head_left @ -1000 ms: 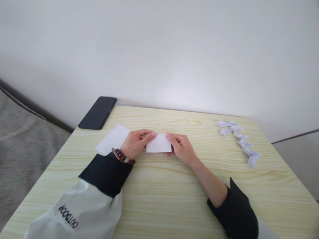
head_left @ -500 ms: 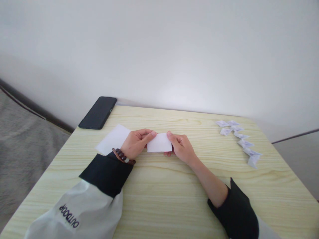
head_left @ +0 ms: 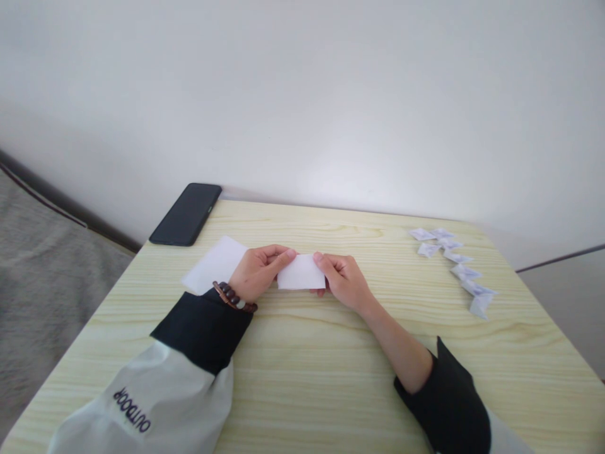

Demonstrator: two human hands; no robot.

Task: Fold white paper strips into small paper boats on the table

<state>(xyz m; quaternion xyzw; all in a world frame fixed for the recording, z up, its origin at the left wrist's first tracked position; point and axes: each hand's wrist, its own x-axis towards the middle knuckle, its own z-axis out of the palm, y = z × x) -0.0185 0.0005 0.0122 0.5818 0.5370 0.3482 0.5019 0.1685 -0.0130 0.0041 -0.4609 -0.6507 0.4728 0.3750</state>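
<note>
Between my two hands is a small white piece of paper [head_left: 301, 272], held just over the table. My left hand [head_left: 258, 271] pinches its left side, thumb on the upper corner and fingers behind. On the other side my right hand [head_left: 345, 277] grips the right edge, its thumb on the top corner and fingertips showing below the paper. Whether the paper is folded in layers I cannot tell. A larger white sheet [head_left: 212, 261] lies partly under my left hand and wrist.
A black phone [head_left: 186, 214] lies at the table's back left corner. Several small folded paper pieces [head_left: 466, 272] form a curved row on the right. The pale wooden table [head_left: 312, 378] meets a white wall [head_left: 302, 107]. Grey fabric [head_left: 47, 284] is at the left.
My right thumb has slid slightly left along the paper's top edge. The paper has shifted a touch left; my left hand stays in place.
</note>
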